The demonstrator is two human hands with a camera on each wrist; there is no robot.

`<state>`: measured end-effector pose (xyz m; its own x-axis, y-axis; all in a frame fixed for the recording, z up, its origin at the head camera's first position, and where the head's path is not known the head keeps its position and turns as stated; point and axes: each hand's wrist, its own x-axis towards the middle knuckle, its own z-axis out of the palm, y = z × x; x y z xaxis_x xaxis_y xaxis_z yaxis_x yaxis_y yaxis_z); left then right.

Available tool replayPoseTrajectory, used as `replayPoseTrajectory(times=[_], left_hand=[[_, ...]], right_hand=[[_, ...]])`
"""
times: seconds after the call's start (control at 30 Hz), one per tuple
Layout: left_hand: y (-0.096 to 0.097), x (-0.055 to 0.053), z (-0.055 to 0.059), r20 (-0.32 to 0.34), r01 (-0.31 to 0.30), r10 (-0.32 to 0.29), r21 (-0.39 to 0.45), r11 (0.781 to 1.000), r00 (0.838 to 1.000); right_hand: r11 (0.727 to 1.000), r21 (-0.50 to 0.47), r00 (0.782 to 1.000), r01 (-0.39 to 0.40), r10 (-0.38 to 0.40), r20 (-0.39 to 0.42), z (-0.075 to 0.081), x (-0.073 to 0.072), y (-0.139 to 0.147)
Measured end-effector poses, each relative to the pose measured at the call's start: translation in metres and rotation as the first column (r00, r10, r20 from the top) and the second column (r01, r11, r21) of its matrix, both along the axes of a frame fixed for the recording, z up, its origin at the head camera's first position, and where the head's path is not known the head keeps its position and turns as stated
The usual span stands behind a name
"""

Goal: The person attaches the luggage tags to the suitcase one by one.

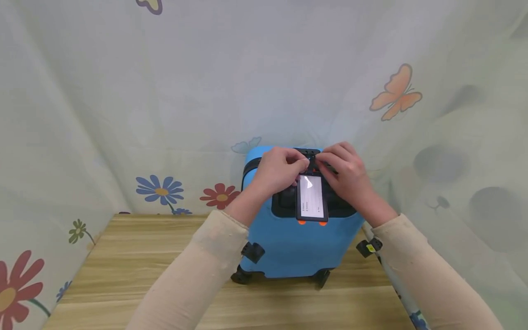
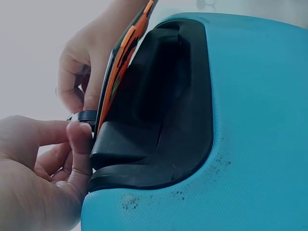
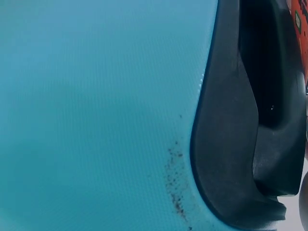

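Head view: a blue suitcase (image 1: 297, 243) stands upright at the back edge of the wooden table (image 1: 136, 275), and the left hand (image 1: 277, 170) and right hand (image 1: 344, 172) meet over its carry handle, fingers curled on the black strap of a luggage tag (image 1: 311, 198) lying across the handle recess, apparently to work the strap at the handle. Left wrist view: the left hand (image 2: 43, 168) pinches the strap loop (image 2: 85, 116) beside the handle (image 2: 144, 115), with the right hand (image 2: 84, 72) steadying the tag's orange edge (image 2: 122, 57). Right wrist view: only suitcase shell (image 3: 96, 106) and handle recess (image 3: 240, 120) show, so that hand's grip cannot be confirmed there.

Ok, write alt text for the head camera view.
Two hands, left hand and right hand, pinch the strap of a black luggage tag at the handle of a blue suitcase standing on a wooden table, against a floral curtain.
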<state>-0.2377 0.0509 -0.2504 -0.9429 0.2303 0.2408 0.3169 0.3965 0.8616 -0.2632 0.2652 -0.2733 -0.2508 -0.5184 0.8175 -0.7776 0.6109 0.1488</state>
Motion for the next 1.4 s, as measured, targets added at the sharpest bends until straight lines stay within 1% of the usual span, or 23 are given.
replayPoseTrajectory(times=[0.13, 0.33, 0.53, 0.67, 0.83, 0.97, 1.1, 1.27, 1.4], left_hand=[[-0.0002, 0.0001, 0.0002, 0.01, 0.014, -0.014, 0.022, 1.0, 1.0], [0.0, 0.0012, 0.0008, 0.01, 0.013, -0.013, 0.018, 1.0, 1.0], [0.0003, 0.0021, 0.0009, 0.008, 0.005, -0.005, 0.008, 1.0, 1.0], [0.0009, 0.0017, -0.0002, 0.009, -0.007, 0.007, 0.0, 1.0, 1.0], [0.0015, 0.0013, -0.0007, 0.008, -0.017, 0.017, -0.01, 1.0, 1.0], [0.0029, 0.0018, 0.0001, 0.025, -0.026, 0.027, -0.005, 1.0, 0.999], [0.0057, 0.0021, 0.0022, 0.04, -0.039, 0.039, -0.014, 0.999, 0.998], [0.0072, 0.0014, 0.0038, 0.029, -0.056, 0.057, -0.035, 0.998, 0.998], [0.0061, 0.0004, 0.0023, 0.032, -0.061, 0.062, -0.039, 0.997, 0.998]], right_hand=[[1.0, 0.007, 1.0, -0.005, 0.005, -0.003, 0.0002, -0.0006, -0.0013], [1.0, -0.023, 1.0, -0.006, 0.006, 0.004, -0.0018, 0.0001, -0.0024], [0.997, -0.081, 0.999, -0.003, 0.007, 0.046, -0.004, 0.0022, -0.0052], [0.994, -0.11, 0.996, 0.005, 0.005, 0.088, -0.0053, 0.0026, -0.0062], [0.989, -0.145, 0.99, -0.013, 0.032, 0.135, -0.005, 0.0019, -0.0068], [0.99, -0.142, 0.988, -0.022, 0.043, 0.145, -0.0048, 0.0015, -0.0067], [0.992, -0.126, 0.991, -0.012, 0.029, 0.129, -0.0066, 0.001, -0.0056], [0.991, -0.127, 0.992, -0.031, 0.046, 0.114, -0.008, 0.0003, -0.0065], [0.992, -0.119, 0.991, -0.032, 0.047, 0.125, -0.0082, 0.0004, -0.0078]])
